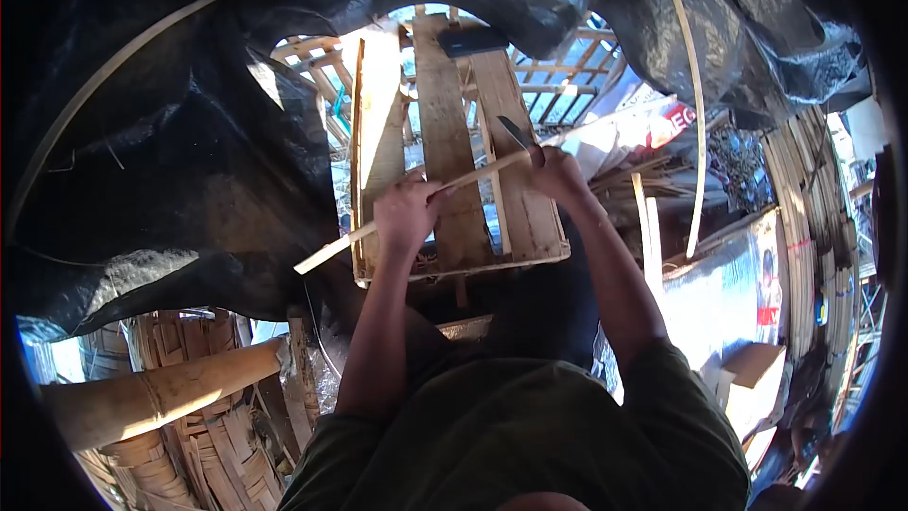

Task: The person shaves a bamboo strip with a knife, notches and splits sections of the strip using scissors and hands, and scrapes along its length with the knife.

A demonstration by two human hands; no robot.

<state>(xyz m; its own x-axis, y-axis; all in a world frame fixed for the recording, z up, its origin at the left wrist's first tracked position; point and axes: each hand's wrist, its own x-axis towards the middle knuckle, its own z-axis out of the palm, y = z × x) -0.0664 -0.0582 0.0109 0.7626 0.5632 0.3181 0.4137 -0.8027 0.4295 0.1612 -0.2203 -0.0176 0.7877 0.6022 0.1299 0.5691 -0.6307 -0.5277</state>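
Note:
My left hand [407, 213] is closed around a long pale bamboo strip [331, 253], whose squared end sticks out to the lower left. In my right hand [560, 176] is a knife [515, 132], its blade pointing up and to the left. The blade lies close to the strip's upper right part; whether the edge touches it I cannot tell. Both hands are above a small table of wooden slats [445, 123], with the strip slanting across it. A flat black object [473, 41] rests at the table's far end.
Black plastic sheeting [180, 151] hangs at the left and overhead. A thick bamboo pole [170, 393] lies at the lower left over woven strips. Bundled bamboo slats [799, 227] stand at the right, near a cardboard box [752, 369]. Beyond the table is a bamboo lattice [567, 76].

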